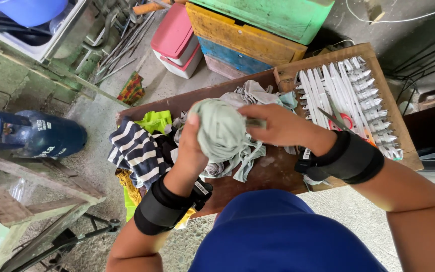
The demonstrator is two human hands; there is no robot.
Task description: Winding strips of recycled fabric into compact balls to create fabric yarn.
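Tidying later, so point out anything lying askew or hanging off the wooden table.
The striped cloth and a yellow cloth beneath it spill over the wooden table at its left edge. Red-handled scissors lie slantwise across the white slats. Both hands hold a pale green cloth ball.

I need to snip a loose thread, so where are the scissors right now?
The scissors lie at the right of the head view, on the white plastic pieces in the wooden tray, just beyond the right hand.

A backyard workshop: gas cylinder (36, 135), stacked wooden crates (247, 38)
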